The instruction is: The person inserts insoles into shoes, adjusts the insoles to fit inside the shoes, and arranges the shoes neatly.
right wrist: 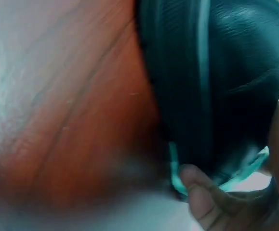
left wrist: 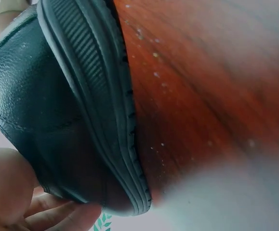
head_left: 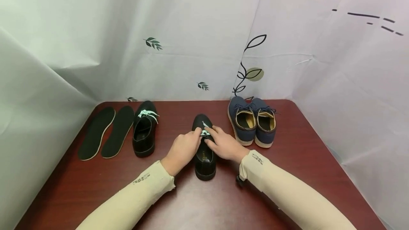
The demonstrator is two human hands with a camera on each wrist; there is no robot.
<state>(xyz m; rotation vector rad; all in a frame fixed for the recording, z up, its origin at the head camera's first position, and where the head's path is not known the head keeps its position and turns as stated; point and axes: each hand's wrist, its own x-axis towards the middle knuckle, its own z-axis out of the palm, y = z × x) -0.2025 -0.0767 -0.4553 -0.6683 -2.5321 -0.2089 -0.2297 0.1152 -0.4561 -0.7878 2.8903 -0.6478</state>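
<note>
A black leather shoe (head_left: 205,166) stands on the table with its toe pointing away from me and a pale mint shoelace (head_left: 205,133) across its front. My left hand (head_left: 183,148) pinches the lace from the left side. From the right, my right hand (head_left: 226,145) has its thumb and index finger at the lace knot, holding it. In the left wrist view the left fingers (left wrist: 84,216) lie along the upper of the black shoe (left wrist: 28,72). The right wrist view is blurred; right fingertips (right wrist: 197,185) are beside the mint lace (right wrist: 243,173) at the shoe's side.
Another black shoe (head_left: 143,136) with a tied mint lace stands to the left. Two dark insoles (head_left: 97,134) lie beside it near the table's left edge. A pair of navy shoes (head_left: 247,136) stands at the back right. A white curtain (head_left: 191,27) hangs behind the brown table (head_left: 294,173).
</note>
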